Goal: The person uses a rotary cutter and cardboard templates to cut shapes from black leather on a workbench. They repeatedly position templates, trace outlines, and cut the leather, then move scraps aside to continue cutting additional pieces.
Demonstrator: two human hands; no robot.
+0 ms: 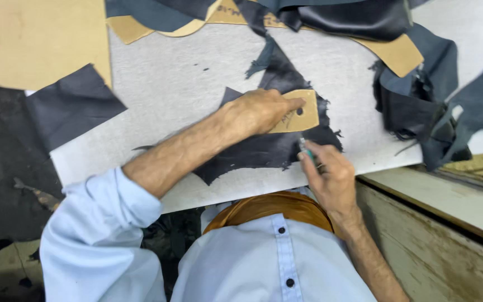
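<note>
My left hand (264,111) presses flat on a small tan cardboard template (304,118) that lies on a ragged piece of dark leather (264,151). The leather rests on a grey cutting board (174,84). My right hand (331,173) grips a thin green-handled tool (304,147), its tip at the leather just below the template's lower edge. The hand hides most of the tool.
Larger tan cardboard patterns (51,42) lie at the top left and along the top edge. Dark leather scraps (420,100) pile up at the right and top. Another dark piece (71,103) overlaps the board's left edge. A worn wooden bench edge (443,201) runs at the lower right.
</note>
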